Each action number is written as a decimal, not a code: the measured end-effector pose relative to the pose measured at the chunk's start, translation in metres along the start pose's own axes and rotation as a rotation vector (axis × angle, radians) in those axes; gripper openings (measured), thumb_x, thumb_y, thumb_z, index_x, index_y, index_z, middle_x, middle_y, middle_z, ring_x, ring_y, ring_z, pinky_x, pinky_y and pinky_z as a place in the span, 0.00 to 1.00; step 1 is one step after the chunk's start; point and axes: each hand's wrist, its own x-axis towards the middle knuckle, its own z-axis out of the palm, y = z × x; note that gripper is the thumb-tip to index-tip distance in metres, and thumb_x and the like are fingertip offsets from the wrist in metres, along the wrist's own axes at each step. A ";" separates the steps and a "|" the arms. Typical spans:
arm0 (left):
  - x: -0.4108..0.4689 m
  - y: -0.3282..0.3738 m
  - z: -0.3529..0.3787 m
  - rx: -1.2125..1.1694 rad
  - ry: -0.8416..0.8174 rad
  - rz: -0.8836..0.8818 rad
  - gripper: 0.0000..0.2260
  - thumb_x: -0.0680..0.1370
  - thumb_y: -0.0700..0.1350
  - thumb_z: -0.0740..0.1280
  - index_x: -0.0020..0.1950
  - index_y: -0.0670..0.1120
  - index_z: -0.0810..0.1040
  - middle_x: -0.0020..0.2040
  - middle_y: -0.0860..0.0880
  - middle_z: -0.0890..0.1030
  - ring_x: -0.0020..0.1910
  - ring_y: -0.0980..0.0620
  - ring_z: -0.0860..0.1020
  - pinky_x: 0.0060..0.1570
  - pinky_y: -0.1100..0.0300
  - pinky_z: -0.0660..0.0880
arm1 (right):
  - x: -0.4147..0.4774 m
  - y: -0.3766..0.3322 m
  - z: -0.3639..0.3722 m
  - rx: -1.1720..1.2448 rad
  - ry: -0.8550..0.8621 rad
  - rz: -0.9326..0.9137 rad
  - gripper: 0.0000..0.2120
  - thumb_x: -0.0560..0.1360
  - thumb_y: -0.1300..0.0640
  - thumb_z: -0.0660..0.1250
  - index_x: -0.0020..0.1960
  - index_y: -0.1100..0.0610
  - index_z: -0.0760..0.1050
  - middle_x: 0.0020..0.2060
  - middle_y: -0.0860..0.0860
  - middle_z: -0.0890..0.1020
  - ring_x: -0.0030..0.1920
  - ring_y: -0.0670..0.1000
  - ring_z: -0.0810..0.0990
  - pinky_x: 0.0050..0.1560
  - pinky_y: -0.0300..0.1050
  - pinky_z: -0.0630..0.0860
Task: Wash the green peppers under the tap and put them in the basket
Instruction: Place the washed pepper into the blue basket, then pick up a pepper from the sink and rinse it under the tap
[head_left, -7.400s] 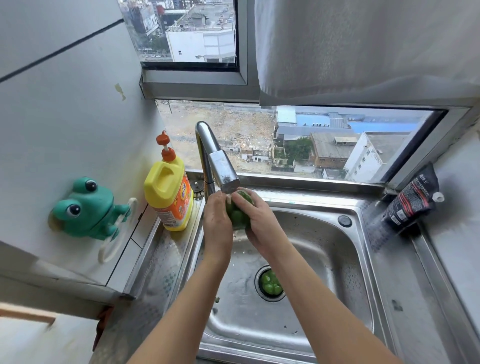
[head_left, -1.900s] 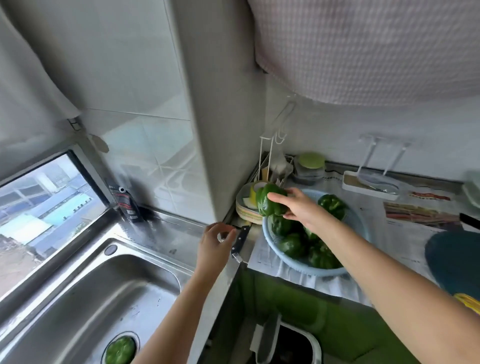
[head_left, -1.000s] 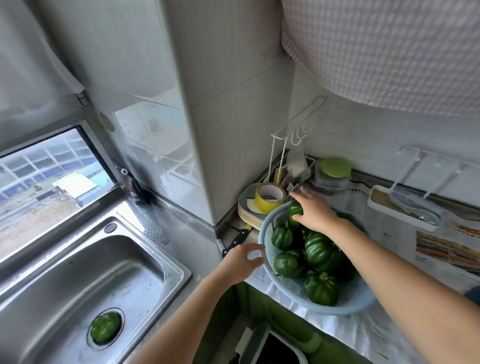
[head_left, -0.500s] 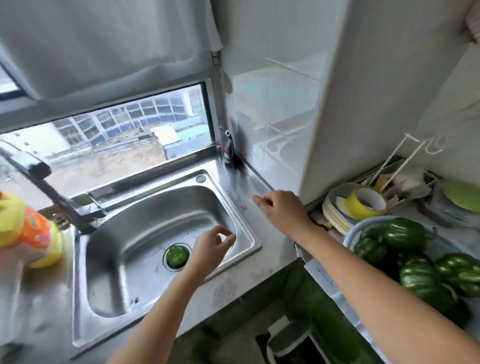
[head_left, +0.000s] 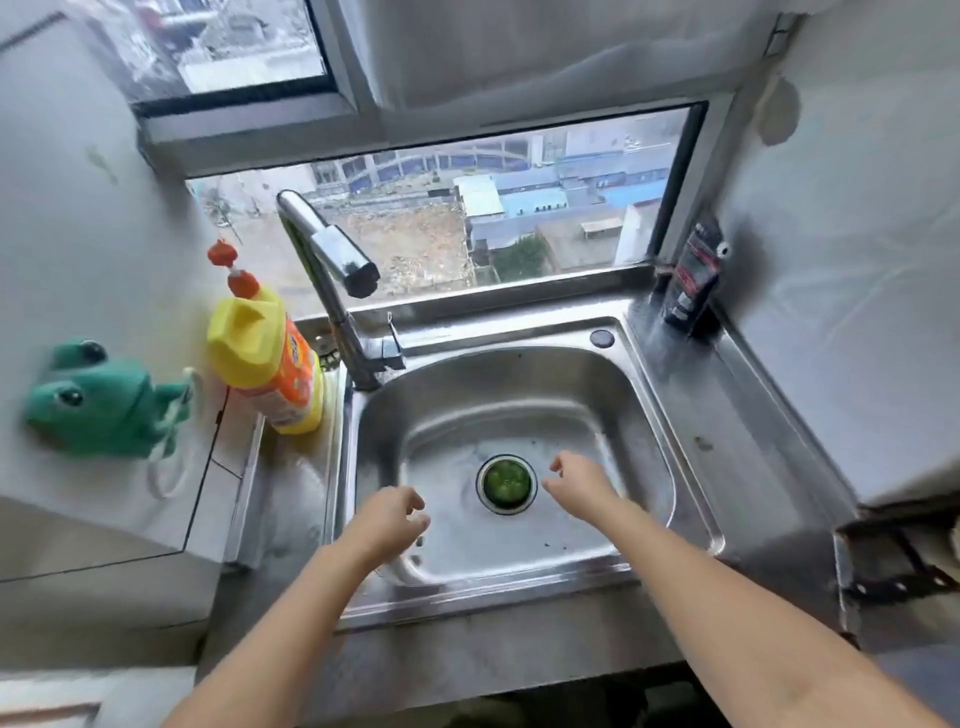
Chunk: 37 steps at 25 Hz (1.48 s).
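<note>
The grip of each hand is loose and holds nothing. The left hand (head_left: 387, 519) and the right hand (head_left: 579, 480) hang over the shiny metal sink (head_left: 519, 374) with fingers softly bent.

The left hand is just left of the round drain hole, and the right hand is just right of it. A small green pepper (head_left: 506, 482) sits in the drain hole between them, and no hand touches it. It sat there half a second ago too.

Back then the right hand was out over the counter beside the sink. The pale blue basket of peppers showed on the right, but now it is out of sight.

The bent silver tap (head_left: 332, 254) stands at the sink's back left corner. A yellow soap bottle with an orange top (head_left: 265, 358) stands just left of it.
</note>
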 end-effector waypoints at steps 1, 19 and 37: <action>0.006 -0.010 -0.005 0.033 0.007 -0.001 0.14 0.77 0.48 0.64 0.61 0.45 0.77 0.58 0.46 0.79 0.56 0.49 0.77 0.55 0.61 0.70 | 0.011 -0.003 0.013 -0.007 -0.037 0.031 0.16 0.77 0.54 0.63 0.62 0.59 0.71 0.62 0.57 0.72 0.56 0.58 0.76 0.52 0.48 0.75; 0.057 -0.046 -0.027 0.164 0.008 -0.112 0.15 0.79 0.49 0.60 0.53 0.40 0.80 0.67 0.37 0.73 0.77 0.44 0.51 0.74 0.55 0.52 | 0.124 -0.024 0.110 -0.183 -0.329 -0.031 0.34 0.73 0.61 0.67 0.73 0.40 0.59 0.77 0.56 0.42 0.74 0.64 0.56 0.70 0.49 0.65; 0.047 0.009 -0.022 -1.257 -0.202 -0.484 0.23 0.78 0.58 0.63 0.64 0.42 0.73 0.60 0.42 0.77 0.57 0.43 0.76 0.51 0.50 0.78 | 0.036 -0.078 0.006 0.776 -0.350 -0.336 0.24 0.68 0.64 0.74 0.55 0.44 0.69 0.58 0.51 0.73 0.55 0.56 0.79 0.51 0.45 0.79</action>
